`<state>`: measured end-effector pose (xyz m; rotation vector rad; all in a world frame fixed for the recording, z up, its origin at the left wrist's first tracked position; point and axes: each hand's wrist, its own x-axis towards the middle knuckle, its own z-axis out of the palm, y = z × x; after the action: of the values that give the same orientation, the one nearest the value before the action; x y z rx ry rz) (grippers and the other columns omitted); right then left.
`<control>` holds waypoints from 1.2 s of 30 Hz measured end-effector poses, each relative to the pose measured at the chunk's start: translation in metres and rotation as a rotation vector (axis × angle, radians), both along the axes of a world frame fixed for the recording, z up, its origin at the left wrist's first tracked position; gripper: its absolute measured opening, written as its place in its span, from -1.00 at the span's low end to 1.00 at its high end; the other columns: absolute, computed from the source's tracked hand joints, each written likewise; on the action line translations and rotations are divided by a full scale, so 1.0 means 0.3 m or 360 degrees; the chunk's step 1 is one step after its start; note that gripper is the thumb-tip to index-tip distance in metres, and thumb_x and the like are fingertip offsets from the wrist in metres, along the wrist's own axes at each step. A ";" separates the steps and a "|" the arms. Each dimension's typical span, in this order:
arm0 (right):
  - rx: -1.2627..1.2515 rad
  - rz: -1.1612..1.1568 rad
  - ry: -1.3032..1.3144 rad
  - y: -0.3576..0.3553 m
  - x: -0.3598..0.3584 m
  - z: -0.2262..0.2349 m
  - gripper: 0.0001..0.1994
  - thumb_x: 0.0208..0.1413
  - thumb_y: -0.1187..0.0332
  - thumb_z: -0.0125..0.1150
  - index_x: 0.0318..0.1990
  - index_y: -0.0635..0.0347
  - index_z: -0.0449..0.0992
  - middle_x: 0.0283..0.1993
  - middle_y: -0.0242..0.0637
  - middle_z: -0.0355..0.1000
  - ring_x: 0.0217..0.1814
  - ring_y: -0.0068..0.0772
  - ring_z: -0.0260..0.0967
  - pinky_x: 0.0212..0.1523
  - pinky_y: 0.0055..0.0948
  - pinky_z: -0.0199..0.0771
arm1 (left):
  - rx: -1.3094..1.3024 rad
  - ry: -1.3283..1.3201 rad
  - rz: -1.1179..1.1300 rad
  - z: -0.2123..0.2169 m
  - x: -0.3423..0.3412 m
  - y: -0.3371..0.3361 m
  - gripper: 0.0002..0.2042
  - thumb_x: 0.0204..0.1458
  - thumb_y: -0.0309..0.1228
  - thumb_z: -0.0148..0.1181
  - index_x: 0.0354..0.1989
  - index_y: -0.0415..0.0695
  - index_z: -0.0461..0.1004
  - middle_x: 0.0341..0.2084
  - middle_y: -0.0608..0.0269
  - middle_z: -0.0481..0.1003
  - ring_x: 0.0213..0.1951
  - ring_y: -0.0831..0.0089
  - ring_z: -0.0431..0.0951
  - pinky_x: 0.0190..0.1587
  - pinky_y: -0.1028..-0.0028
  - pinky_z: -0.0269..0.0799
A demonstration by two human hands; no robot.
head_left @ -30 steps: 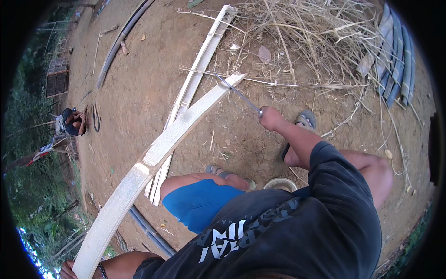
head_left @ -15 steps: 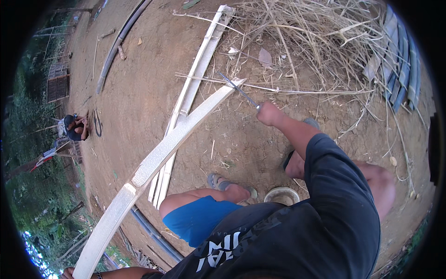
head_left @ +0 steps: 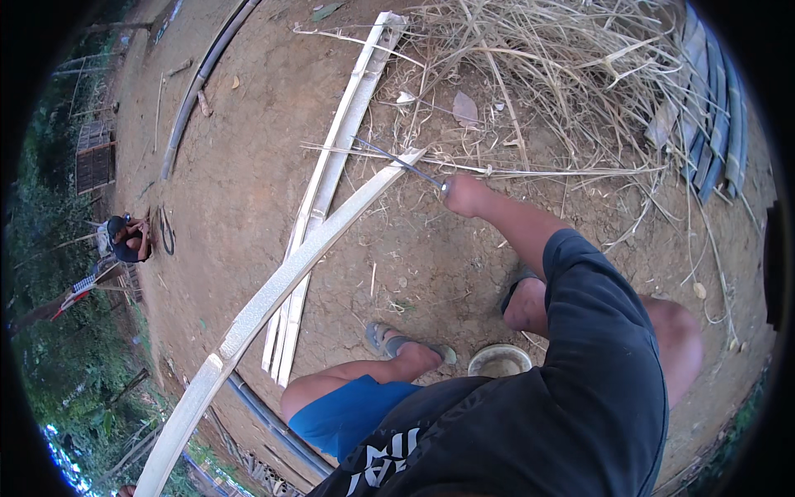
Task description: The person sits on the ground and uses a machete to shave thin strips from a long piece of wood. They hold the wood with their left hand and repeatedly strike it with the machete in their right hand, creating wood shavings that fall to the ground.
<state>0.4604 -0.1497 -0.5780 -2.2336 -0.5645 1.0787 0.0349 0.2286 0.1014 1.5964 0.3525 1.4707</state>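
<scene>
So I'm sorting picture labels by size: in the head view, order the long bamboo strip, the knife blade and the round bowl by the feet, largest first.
1. long bamboo strip
2. knife blade
3. round bowl

Blade and bowl look close; nearness to the camera makes that order unsure.

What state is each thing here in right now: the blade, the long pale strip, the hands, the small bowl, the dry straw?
Right hand: closed around the knife handle.
Knife: blade laid against the far end of the raised bamboo strip.
Raised bamboo strip: split, lifted off the ground, slanting.
Left hand: barely in view at the strip's near end; grip cannot be told.
Bamboo slats: lying flat on dirt.
Bowl: upright by the feet.
Straw: loose pile.
</scene>
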 end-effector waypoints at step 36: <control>-0.0148 -0.0843 0.0155 -0.141 -0.569 -0.113 -0.72 -0.04 0.27 0.07 -0.32 0.29 0.59 -0.25 -0.05 0.51 -0.21 -0.07 0.48 -0.19 -0.19 0.44 | -0.0205 -0.0576 0.0907 -0.264 -0.100 -0.442 -0.11 0.04 0.43 -0.38 0.32 -0.10 0.01 0.23 0.02 0.16 0.27 0.12 0.18 0.29 -0.04 0.12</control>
<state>0.2898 -0.1921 -0.6118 -2.2089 0.1241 0.9361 0.0048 0.0962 0.0221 1.1386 0.7132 2.0784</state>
